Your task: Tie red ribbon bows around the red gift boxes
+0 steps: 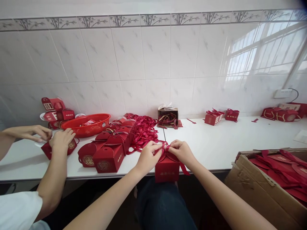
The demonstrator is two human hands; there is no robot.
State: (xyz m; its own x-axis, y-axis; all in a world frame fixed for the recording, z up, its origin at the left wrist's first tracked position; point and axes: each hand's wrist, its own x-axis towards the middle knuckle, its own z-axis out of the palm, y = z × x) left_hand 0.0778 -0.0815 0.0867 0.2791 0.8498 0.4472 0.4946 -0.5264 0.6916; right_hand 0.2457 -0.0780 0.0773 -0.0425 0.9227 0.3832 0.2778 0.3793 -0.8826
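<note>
The left hand (150, 157) and right hand (181, 152) each pinch red ribbon (184, 169) above the closed red gift box (167, 173) at the table's (203, 150) front edge; its bow looks unfinished. Bow-topped boxes (213, 119) stand near the wall; closed boxes (109, 160) left of the ribbon pile (145, 130) seem still bowless.

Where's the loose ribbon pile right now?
Head view, just left of centre: the ribbon pile lies on the white table beyond the person's left hand, between the red boxes (left) and small open carton (right).
</note>
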